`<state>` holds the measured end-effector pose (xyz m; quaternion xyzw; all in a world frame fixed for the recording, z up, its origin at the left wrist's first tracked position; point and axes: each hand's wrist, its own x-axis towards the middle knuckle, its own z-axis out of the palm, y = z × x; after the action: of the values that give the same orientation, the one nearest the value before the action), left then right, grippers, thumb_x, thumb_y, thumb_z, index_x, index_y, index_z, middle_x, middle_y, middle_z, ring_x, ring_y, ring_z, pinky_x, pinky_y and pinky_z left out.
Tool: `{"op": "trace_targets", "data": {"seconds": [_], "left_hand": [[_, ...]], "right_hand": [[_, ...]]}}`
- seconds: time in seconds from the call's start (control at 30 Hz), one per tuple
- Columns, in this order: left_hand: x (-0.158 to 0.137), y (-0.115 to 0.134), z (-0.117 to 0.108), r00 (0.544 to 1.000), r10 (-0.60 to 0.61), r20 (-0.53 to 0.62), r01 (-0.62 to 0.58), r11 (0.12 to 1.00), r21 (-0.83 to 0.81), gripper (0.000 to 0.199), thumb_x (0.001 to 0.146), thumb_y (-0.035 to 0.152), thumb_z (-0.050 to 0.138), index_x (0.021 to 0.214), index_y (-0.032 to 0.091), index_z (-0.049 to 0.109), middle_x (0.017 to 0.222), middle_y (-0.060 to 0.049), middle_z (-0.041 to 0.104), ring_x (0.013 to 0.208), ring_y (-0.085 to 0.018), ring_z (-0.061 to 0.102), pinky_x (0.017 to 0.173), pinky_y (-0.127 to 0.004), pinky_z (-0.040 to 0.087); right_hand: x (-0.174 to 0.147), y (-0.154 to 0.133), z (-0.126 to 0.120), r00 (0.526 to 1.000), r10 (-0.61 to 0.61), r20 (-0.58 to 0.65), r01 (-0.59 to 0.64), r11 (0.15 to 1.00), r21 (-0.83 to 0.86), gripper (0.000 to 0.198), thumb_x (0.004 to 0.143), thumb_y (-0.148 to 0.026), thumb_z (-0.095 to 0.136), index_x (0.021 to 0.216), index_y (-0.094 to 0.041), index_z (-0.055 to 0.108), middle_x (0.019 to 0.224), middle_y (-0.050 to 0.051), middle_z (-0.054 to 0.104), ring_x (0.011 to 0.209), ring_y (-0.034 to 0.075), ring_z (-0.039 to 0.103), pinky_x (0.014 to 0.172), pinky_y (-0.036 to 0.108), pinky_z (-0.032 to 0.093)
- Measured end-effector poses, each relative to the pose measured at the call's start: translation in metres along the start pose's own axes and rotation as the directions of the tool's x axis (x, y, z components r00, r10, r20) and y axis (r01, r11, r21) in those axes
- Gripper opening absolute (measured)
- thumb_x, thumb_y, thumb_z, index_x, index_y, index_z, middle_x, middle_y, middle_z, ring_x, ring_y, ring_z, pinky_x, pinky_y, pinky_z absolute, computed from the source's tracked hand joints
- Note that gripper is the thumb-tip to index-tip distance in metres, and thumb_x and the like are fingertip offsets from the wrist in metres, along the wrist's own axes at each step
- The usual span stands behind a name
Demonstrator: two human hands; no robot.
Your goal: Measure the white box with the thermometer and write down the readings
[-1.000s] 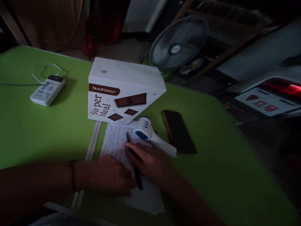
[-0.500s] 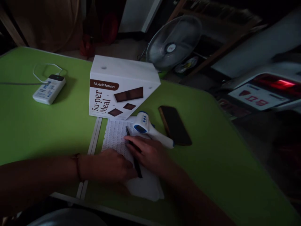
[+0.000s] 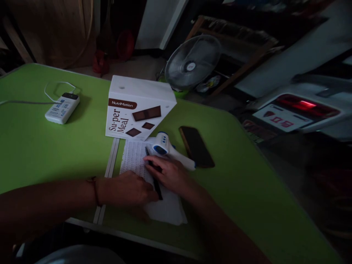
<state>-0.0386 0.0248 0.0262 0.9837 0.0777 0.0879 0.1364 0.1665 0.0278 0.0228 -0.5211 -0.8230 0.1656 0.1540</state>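
Note:
A black pen [image 3: 157, 189] lies slantwise over a sheet of paper [image 3: 165, 211] with dense rows of handwriting on its far part. My right hand [image 3: 172, 175] has its thumb and fingers closed around the pen's upper half. Curled in from the left, my left hand [image 3: 130, 189] meets the pen's near end with its fingertips; the other fingers are hidden underneath. Just beyond my right hand, a white and blue infrared thermometer [image 3: 162, 143] rests partly on the paper.
Behind the paper stands a white NutriMotion box [image 3: 141, 91]. A dark phone [image 3: 196, 146] lies to the right on the green table [image 3: 233, 190]. A white power bank [image 3: 62, 108] with a cable sits at left. A fan [image 3: 191, 66] is beyond the table.
The camera view has shifted a little, so the fan, box and phone sit differently in the picture. Both hands keep almost the same pose at the pen.

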Motion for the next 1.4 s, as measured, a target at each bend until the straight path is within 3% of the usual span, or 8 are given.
{"op": "trace_targets", "data": {"seconds": [0.33,0.53,0.73,1.03,1.4], "left_hand": [[0.0011,0.002,0.0,1.0,-0.004,-0.005,0.004,1.0,0.001,0.025,0.098,0.041,0.07,0.091,0.017,0.067,0.08,-0.001,0.072,0.063,-0.019,0.067,0.047,-0.035,0.031],[0.0026,0.0027,-0.0011,1.0,0.012,-0.016,-0.012,1.0,-0.019,0.02,0.101,0.033,0.065,0.089,0.016,0.066,0.08,-0.001,0.072,0.064,-0.017,0.066,0.049,-0.035,0.035],[0.0029,0.0009,0.0016,0.999,0.012,-0.035,-0.013,0.999,-0.043,0.036,0.101,0.05,0.063,0.089,0.016,0.066,0.077,-0.003,0.07,0.061,-0.018,0.064,0.047,-0.036,0.033],[0.0004,-0.0001,-0.003,1.0,0.004,0.006,-0.004,1.0,-0.03,0.033,0.101,0.046,0.063,0.093,0.015,0.069,0.082,-0.003,0.073,0.065,-0.018,0.068,0.049,-0.035,0.035],[0.0001,-0.0017,-0.0028,1.0,-0.009,-0.008,0.008,0.999,-0.037,0.04,0.093,0.056,0.072,0.095,0.016,0.069,0.083,-0.003,0.074,0.067,-0.018,0.069,0.048,-0.033,0.03]], "right_hand": [[-0.0058,0.0019,0.0026,0.997,-0.062,-0.053,0.061,0.998,-0.01,0.026,0.101,-0.025,0.05,0.115,-0.021,0.072,0.103,0.01,0.08,0.083,0.024,0.077,0.073,0.035,0.06],[-0.0076,0.003,0.003,0.992,-0.092,-0.085,0.09,0.996,-0.027,0.027,0.102,-0.027,0.05,0.114,-0.02,0.073,0.096,0.009,0.08,0.079,0.023,0.076,0.07,0.034,0.06],[-0.0084,0.0004,0.0007,0.997,-0.061,-0.049,0.06,0.998,-0.036,0.027,0.103,-0.027,0.049,0.114,-0.02,0.072,0.102,0.009,0.08,0.083,0.023,0.076,0.073,0.035,0.059],[-0.003,-0.0015,0.0011,1.0,-0.029,-0.006,0.029,0.998,-0.051,0.024,0.1,-0.025,0.053,0.115,-0.02,0.072,0.102,0.01,0.079,0.083,0.024,0.075,0.075,0.036,0.058],[0.0007,-0.003,-0.0013,1.0,-0.015,-0.005,0.015,0.999,-0.05,0.022,0.098,-0.023,0.057,0.114,-0.023,0.073,0.095,0.007,0.079,0.081,0.022,0.075,0.074,0.033,0.057]]}}
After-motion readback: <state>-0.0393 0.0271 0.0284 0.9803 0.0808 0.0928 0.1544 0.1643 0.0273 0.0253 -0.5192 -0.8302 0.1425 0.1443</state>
